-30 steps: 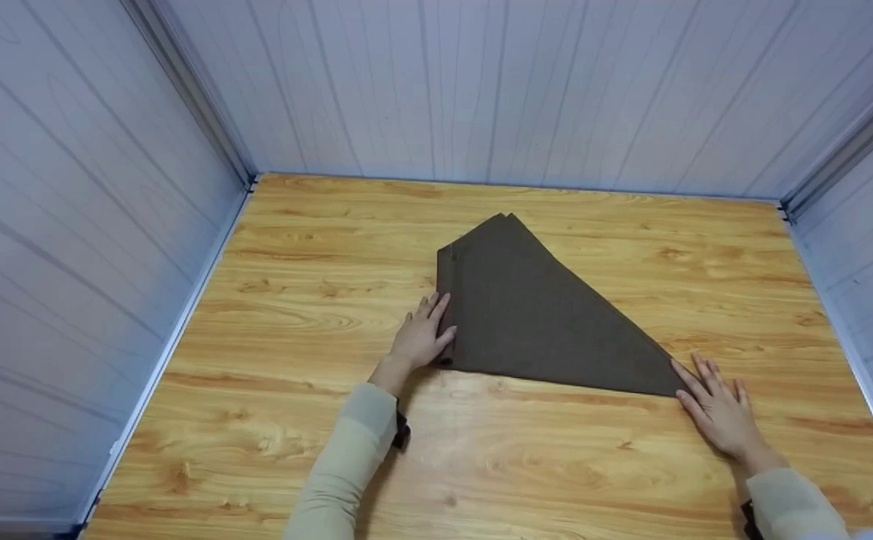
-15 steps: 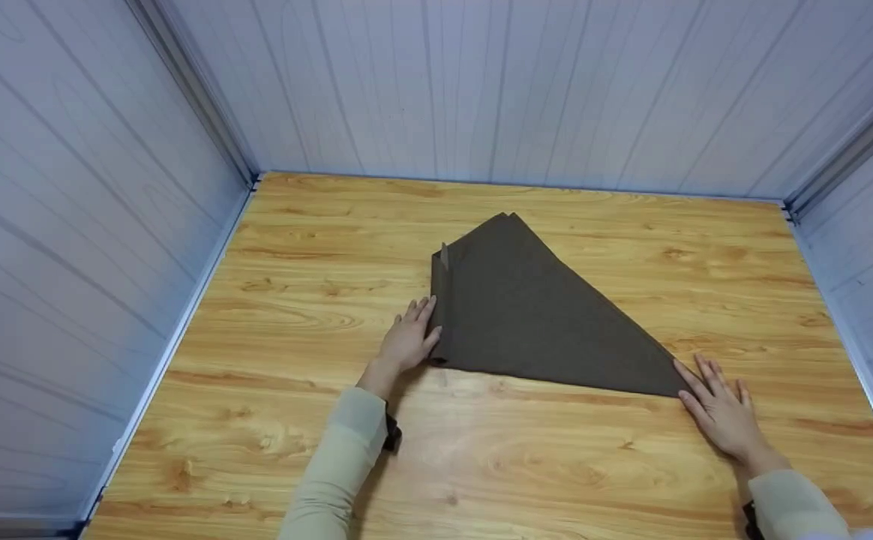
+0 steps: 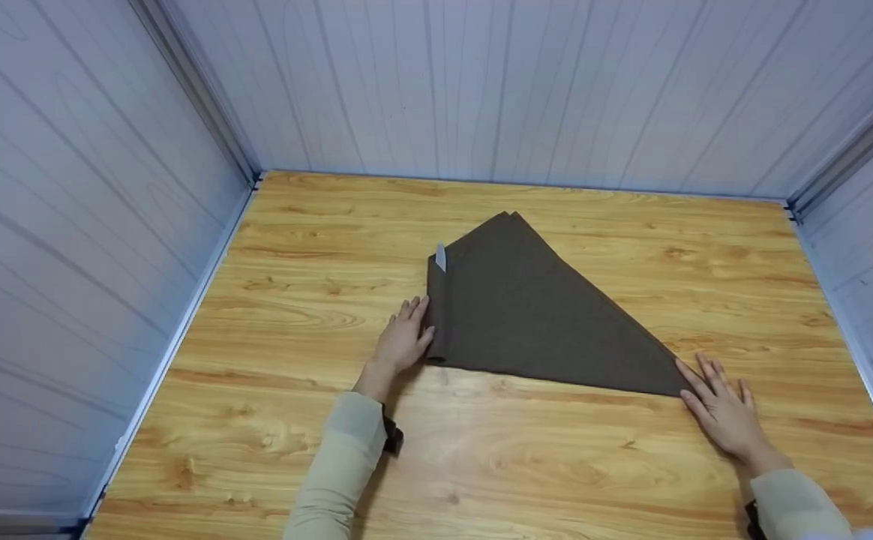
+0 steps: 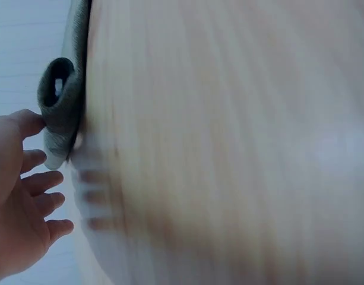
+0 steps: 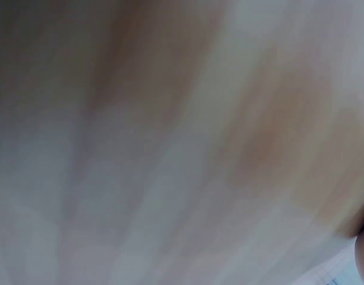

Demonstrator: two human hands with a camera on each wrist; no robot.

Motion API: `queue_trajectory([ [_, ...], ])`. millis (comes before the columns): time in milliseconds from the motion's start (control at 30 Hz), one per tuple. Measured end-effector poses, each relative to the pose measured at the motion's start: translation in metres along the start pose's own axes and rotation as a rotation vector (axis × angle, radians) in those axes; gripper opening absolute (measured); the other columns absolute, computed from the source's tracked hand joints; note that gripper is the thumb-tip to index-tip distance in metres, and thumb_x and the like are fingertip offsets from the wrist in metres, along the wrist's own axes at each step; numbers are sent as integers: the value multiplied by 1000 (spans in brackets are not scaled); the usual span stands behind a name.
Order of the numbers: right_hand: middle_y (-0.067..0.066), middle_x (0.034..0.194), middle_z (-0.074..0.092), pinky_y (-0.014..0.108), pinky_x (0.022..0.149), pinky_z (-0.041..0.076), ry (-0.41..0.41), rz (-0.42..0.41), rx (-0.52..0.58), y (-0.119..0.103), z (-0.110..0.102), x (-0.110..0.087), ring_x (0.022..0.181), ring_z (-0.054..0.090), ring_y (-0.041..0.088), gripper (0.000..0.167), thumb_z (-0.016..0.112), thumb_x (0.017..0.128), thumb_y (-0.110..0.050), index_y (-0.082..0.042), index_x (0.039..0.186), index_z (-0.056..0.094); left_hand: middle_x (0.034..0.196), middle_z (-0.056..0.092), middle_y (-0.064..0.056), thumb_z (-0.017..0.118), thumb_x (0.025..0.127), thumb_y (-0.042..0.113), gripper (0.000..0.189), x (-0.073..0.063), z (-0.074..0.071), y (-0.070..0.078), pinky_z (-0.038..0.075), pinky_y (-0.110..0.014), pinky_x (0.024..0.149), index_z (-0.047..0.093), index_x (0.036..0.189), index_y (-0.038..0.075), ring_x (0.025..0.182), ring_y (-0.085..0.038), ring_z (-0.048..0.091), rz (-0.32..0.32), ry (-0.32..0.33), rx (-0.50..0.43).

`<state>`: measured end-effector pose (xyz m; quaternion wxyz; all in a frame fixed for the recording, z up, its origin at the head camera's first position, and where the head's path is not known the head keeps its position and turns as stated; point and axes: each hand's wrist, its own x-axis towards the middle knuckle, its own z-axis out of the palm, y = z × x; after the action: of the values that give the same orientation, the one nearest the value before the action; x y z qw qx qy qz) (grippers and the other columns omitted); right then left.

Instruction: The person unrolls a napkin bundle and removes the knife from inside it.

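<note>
A dark brown cloth (image 3: 534, 307) lies folded on the wooden tabletop, narrowing to a corner at the right. Its left edge is turned over into a narrow roll (image 3: 436, 315). A pale grey, flat pointed tip (image 3: 441, 257) sticks out of the roll's far end; the rest of it is hidden in the cloth. My left hand (image 3: 400, 339) rests against the roll's left side, fingers extended and thumb touching it. In the left wrist view the roll's open end (image 4: 56, 83) shows a small pale spot inside. My right hand (image 3: 729, 416) lies with fingers spread, touching the cloth's right corner.
Pale panelled walls (image 3: 406, 90) bound the wood-grain tabletop (image 3: 316, 247) at the back and both sides. The right wrist view shows mostly blurred wood grain, with a sliver of skin at its right edge.
My left hand has shifted slightly left along with the cloth's rolled edge. The grey tip has come into clear view at the roll's far end. My right hand stays almost still.
</note>
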<state>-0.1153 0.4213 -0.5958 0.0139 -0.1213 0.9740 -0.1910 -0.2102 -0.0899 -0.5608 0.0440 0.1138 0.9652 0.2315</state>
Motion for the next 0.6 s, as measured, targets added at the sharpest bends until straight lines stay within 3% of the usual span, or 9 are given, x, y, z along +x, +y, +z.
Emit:
queue_trajectory([
  [333, 12, 148, 6, 63, 92, -11, 2, -5, -6, -1, 0, 0, 133, -3, 29, 51, 37, 95, -33, -26, 143, 19, 136, 34, -19, 51, 89, 17, 51, 1, 3, 14, 34, -45, 94, 35, 135, 1, 124, -34, 32, 10, 119, -31],
  [600, 11, 148, 7, 62, 93, -12, 11, -10, 7, -2, -1, 0, 133, -1, 30, 50, 38, 95, -32, -26, 142, 22, 141, 26, -16, 53, 88, 16, 52, 5, 12, 26, 33, -41, 96, 35, 134, 0, 129, -31, 23, 17, 144, -66],
])
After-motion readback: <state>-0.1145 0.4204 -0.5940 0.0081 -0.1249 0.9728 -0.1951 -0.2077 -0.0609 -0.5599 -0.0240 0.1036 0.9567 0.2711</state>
